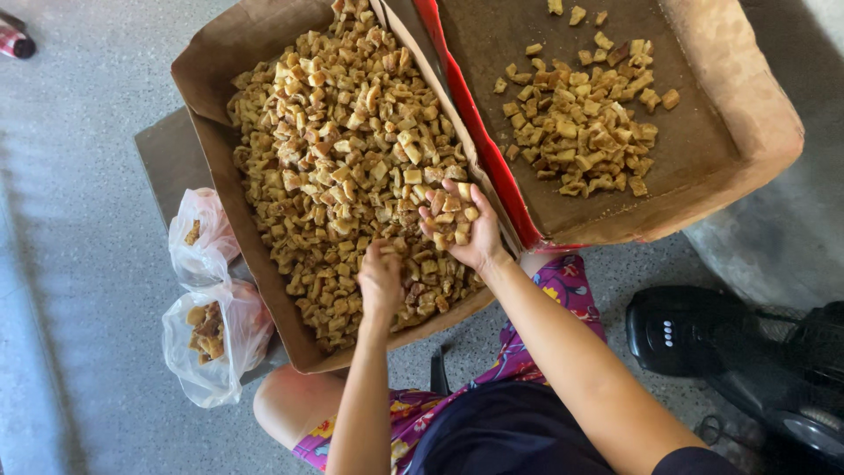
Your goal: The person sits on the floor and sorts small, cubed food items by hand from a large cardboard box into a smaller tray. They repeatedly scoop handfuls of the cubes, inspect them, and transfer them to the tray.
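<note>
Golden-brown fried cubes (338, 149), crisp and irregular, fill the large brown cardboard box (207, 66) heaped on our left, and we have both hands in the near end of that heap. Our right hand (457, 229) is cupped palm up with fingers spread, cradling a small mound of cubes; our left hand (380, 281) is bunched knuckles up on the pile, though we cannot tell what it pinches. We judge the open cupped palm could shed cubes over the box edge onto our lap. We count two cardboard boxes, the second red-edged one (730, 88) holding a smaller loose scatter (580, 132), and two clear plastic bags (211, 339) with darker scraps beside the first box. A black fan base (681, 330) sits on the grey floor at right.
</note>
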